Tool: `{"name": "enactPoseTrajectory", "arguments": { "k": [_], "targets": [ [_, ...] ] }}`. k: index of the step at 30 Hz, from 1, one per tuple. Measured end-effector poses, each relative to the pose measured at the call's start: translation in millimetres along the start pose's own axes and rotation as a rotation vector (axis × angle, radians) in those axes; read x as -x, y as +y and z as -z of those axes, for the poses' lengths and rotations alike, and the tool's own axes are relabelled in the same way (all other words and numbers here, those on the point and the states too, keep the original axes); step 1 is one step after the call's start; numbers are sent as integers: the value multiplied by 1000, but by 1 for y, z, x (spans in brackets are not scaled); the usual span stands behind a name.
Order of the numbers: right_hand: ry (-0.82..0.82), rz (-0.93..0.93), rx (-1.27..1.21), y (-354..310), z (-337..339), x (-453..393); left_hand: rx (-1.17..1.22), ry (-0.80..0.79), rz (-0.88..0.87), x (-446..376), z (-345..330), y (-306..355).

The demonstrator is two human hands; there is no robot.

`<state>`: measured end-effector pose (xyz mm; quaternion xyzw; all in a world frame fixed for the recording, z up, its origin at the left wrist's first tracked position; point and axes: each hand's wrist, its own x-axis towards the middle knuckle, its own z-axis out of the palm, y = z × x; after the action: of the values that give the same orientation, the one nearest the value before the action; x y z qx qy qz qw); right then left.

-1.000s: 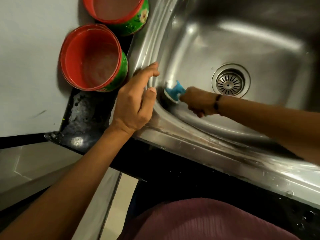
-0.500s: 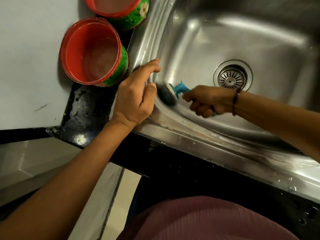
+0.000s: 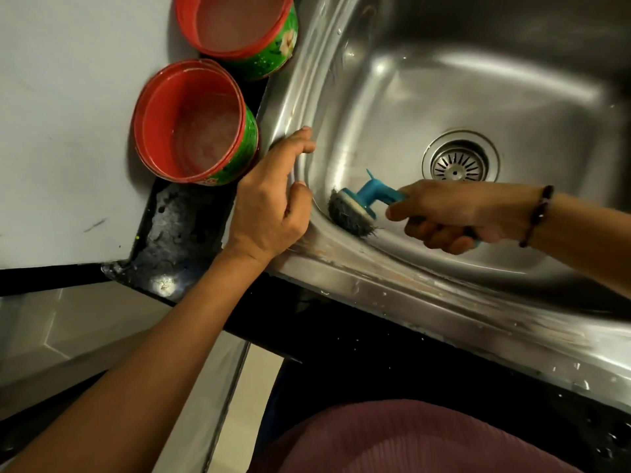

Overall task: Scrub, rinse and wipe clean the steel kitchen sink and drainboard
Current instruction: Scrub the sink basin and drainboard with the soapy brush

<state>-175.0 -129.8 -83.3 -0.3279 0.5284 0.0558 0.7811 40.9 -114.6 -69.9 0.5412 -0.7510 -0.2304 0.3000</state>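
Your right grip (image 3: 454, 213) clenches the blue scrubber (image 3: 362, 208), its steel wool pressing the sink (image 3: 478, 80) corner. Your left grip (image 3: 269, 206) rests relaxed on the rim beside it.

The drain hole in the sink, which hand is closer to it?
Right. The right hand grips the scrubber just below the drain; the left hand rests on the sink rim, farther off.
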Motion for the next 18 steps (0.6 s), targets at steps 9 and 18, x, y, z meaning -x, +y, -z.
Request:
{"name": "enactPoseTrajectory", "arguments": {
  "k": [9, 18],
  "targets": [
    [225, 239, -178, -2, -41, 5, -7, 103, 50, -3, 4, 5],
    [655, 736, 297, -71, -73, 72, 21, 154, 85, 1, 6, 7]
  ]
}}
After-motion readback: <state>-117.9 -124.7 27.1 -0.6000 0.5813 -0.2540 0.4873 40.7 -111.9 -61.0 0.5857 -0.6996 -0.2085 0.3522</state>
